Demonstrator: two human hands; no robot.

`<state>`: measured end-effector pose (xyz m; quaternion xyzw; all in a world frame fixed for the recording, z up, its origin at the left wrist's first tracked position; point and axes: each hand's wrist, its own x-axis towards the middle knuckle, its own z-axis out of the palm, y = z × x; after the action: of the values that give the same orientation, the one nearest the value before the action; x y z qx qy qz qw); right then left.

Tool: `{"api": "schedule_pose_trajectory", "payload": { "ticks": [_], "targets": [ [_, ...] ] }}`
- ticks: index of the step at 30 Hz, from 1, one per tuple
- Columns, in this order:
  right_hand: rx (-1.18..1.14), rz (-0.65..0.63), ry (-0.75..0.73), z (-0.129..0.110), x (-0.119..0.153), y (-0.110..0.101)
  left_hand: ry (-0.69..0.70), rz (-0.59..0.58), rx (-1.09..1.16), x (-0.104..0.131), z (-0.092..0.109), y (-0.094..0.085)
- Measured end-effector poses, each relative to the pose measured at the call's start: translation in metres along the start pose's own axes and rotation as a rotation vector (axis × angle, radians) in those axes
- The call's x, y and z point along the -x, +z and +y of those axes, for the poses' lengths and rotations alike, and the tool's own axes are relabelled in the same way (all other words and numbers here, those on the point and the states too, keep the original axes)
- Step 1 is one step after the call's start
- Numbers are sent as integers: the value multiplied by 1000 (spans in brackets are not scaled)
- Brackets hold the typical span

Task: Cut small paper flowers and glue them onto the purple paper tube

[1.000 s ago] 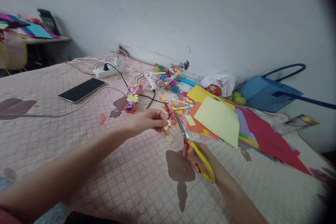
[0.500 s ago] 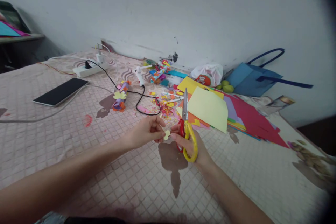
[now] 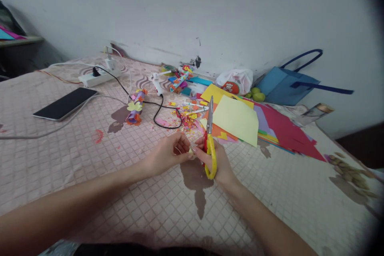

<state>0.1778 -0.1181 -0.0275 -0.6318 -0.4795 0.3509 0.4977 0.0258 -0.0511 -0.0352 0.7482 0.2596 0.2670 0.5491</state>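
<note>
Pinching a little pale-yellow paper piece [image 3: 191, 151], the person's left hand [image 3: 171, 152] meets the right hand [image 3: 220, 160] over the near half of the tabletop [image 3: 144, 208]; fingertips hide so much of the paper that I can't make out its shape. Gripped in the right hand as well are the scissors [image 3: 209, 126], yellow and red at the handles, blades pointing towards the far edge by the wall [image 3: 210, 16]. Just beyond the hands lies a litter of clippings [image 3: 187, 122], and to its right a pale-yellow sheet [image 3: 235, 120] tops a spread of coloured paper [image 3: 294, 136] reaching towards the right edge. Left of the clippings sits a purple paper roll [image 3: 139, 97] with flowers [image 3: 134, 107] on it, a white glue gun [image 3: 156, 84] nearer the far edge. Further left lie a dark-screened device [image 3: 66, 104] and a power strip [image 3: 99, 78].
</note>
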Motion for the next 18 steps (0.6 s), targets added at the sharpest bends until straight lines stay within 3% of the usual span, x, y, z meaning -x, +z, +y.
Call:
{"api": "schedule_pose_trajectory", "payload": {
  "ticks": [9, 15, 18],
  "targets": [
    [-3, 1, 11, 6, 0, 6, 23, 53, -65, 3, -1, 7],
    [-65, -9, 35, 8, -3, 2, -74, -99, 239, -3, 0, -1],
    [-96, -21, 32, 9, -5, -2, -176, -99, 392, -6, 2, -6]
  ]
}}
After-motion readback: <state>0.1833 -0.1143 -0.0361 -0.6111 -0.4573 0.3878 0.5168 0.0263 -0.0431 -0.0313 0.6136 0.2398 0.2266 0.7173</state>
